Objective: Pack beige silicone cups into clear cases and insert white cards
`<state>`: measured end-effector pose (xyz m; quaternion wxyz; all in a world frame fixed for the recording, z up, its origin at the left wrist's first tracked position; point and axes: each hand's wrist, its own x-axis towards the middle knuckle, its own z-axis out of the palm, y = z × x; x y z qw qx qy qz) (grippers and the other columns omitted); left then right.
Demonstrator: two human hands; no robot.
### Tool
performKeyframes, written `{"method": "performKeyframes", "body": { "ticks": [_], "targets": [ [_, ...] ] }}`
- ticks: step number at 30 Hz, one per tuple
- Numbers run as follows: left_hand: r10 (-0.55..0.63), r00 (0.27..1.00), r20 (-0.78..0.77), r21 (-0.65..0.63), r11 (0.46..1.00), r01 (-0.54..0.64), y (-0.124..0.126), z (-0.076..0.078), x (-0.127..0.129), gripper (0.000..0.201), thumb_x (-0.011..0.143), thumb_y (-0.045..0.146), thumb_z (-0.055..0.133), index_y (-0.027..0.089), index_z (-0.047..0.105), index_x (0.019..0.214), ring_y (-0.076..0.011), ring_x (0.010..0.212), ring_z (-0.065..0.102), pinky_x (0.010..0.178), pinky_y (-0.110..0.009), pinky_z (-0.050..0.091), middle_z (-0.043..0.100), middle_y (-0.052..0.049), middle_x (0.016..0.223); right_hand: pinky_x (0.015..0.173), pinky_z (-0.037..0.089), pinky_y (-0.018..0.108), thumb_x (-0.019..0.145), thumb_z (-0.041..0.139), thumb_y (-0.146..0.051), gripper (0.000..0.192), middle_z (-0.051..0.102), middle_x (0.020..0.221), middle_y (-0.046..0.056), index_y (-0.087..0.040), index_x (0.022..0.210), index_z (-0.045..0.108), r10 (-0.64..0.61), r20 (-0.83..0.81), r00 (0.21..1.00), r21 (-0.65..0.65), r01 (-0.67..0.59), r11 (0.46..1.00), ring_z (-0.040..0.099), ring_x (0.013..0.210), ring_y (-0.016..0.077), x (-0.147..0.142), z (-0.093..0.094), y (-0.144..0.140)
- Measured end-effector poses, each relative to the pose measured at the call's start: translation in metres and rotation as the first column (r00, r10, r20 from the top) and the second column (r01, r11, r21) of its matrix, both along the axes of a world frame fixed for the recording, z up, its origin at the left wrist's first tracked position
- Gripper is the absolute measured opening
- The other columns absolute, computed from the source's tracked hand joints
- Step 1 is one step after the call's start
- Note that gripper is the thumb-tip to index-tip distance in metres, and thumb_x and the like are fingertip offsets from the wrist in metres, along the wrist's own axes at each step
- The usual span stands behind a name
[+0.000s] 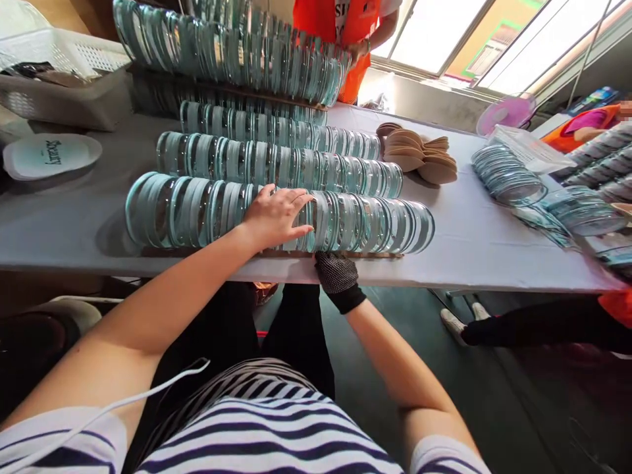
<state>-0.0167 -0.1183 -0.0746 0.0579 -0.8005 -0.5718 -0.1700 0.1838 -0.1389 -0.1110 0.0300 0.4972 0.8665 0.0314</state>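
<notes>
In the head view, a long row of round glass discs (pixel 217 214) stands on edge along the front of the table, on a thin brown rack (pixel 380 255). My left hand (pixel 276 214) is bare and lies over the middle of this row, its fingers spread across the rims. A dark glove with pale dots covers my right hand (pixel 337 273), which is at the table's front edge against the underside of the row. Its fingers are hidden by the glove and the rack, so their grip does not show. Behind lies a second similar row (pixel 281 161).
Farther back are another row (pixel 281 128) and a raised stack of discs (pixel 232 56). Brown oval pieces (pixel 419 155) lie right of them. White basket (pixel 99 56) and printed white oval (pixel 52 157) are left. More glass discs (pixel 508 174) lie right; a person in orange (pixel 328 20) stands opposite.
</notes>
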Motion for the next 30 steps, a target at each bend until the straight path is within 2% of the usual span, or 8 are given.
{"method": "performKeyframes", "body": {
  "ticks": [2,4,7,11,14,18,24,30],
  "targets": [
    [-0.001,1.0,0.0,-0.004,1.0,0.001,-0.002,0.002,-0.002,0.063,0.089,0.054,0.052,0.024,0.042,0.144,-0.0268,0.132,0.045,0.117,-0.048,0.018,0.045,-0.006,0.149,0.077,0.044,0.03,0.098,0.038,-0.028,0.034,0.071,0.111,0.012,-0.022,0.114,0.068,-0.024,-0.066,0.998,-0.015,0.023,1.0,0.065,0.097,0.0227,0.003,-0.028,-0.008],
    [0.001,1.0,-0.006,-0.018,1.0,-0.001,-0.003,0.005,-0.002,0.061,0.09,0.052,0.052,0.023,0.043,0.143,-0.0272,0.134,0.043,0.117,-0.048,0.018,0.045,-0.007,0.149,0.076,0.044,0.029,0.097,0.042,-0.035,0.033,0.071,0.111,0.01,-0.023,0.112,0.069,0.002,-0.126,0.992,-0.035,-0.006,0.999,0.065,0.098,0.0227,0.008,-0.032,-0.005],
    [0.004,1.0,-0.009,0.015,1.0,-0.004,-0.001,0.012,0.006,0.062,0.092,0.048,0.051,0.02,0.04,0.145,-0.028,0.142,0.031,0.119,-0.048,0.014,0.043,-0.009,0.151,0.072,0.043,0.027,0.097,0.04,-0.041,0.039,0.073,0.099,0.01,-0.02,0.104,0.071,0.033,-0.182,0.983,0.039,-0.026,0.999,0.066,0.088,0.0217,0.02,0.009,0.026],
    [-0.036,0.999,-0.022,0.067,0.997,0.037,0.011,0.013,0.029,0.069,0.092,0.051,0.049,0.017,0.033,0.15,-0.029,0.146,0.022,0.12,-0.05,0.013,0.035,-0.011,0.155,0.075,0.043,0.029,0.095,0.039,-0.038,0.04,0.072,0.103,0.014,-0.017,0.106,0.072,-0.014,-0.08,0.997,0.189,0.028,0.982,0.065,0.093,0.0245,0.02,0.082,0.108],
    [-0.061,0.996,-0.072,0.036,0.997,0.064,0.019,0.007,0.044,0.068,0.091,0.053,0.049,0.017,0.038,0.148,-0.0296,0.141,0.034,0.116,-0.051,0.024,0.042,-0.01,0.151,0.076,0.044,0.03,0.086,0.053,-0.031,0.033,0.072,0.099,0.016,-0.01,0.102,0.074,0.09,0.207,0.974,-0.062,-0.079,0.995,0.065,0.09,0.0248,-0.001,0.105,0.171],
    [-0.048,0.992,-0.12,0.046,0.998,0.053,0.021,0.002,0.048,0.067,0.091,0.056,0.046,0.02,0.04,0.147,-0.0286,0.137,0.039,0.112,-0.049,0.029,0.046,-0.009,0.149,0.075,0.046,0.028,0.081,0.056,-0.02,0.031,0.073,0.096,0.009,-0.009,0.105,0.073,0.355,0.318,0.879,-0.382,-0.224,0.897,0.063,0.085,0.0189,-0.028,0.108,0.209],
    [-0.052,0.992,-0.111,0.026,0.998,0.056,0.021,0.003,0.047,0.067,0.091,0.055,0.047,0.021,0.038,0.148,-0.0269,0.137,0.038,0.113,-0.049,0.028,0.045,-0.007,0.149,0.08,0.046,0.03,0.082,0.059,-0.025,0.03,0.073,0.104,0.012,-0.014,0.105,0.074,0.235,0.3,0.925,-0.169,-0.191,0.967,0.066,0.096,0.0233,-0.015,0.115,0.188],
    [-0.074,0.996,-0.058,0.0,0.997,0.074,0.019,0.003,0.044,0.066,0.091,0.054,0.049,0.022,0.038,0.147,-0.0276,0.137,0.039,0.114,-0.049,0.025,0.045,-0.008,0.149,0.074,0.043,0.029,0.093,0.044,-0.034,0.034,0.072,0.099,0.011,-0.016,0.105,0.07,0.021,0.039,0.999,0.066,-0.023,0.998,0.066,0.091,0.023,0.033,0.102,0.105]
  ]
}}
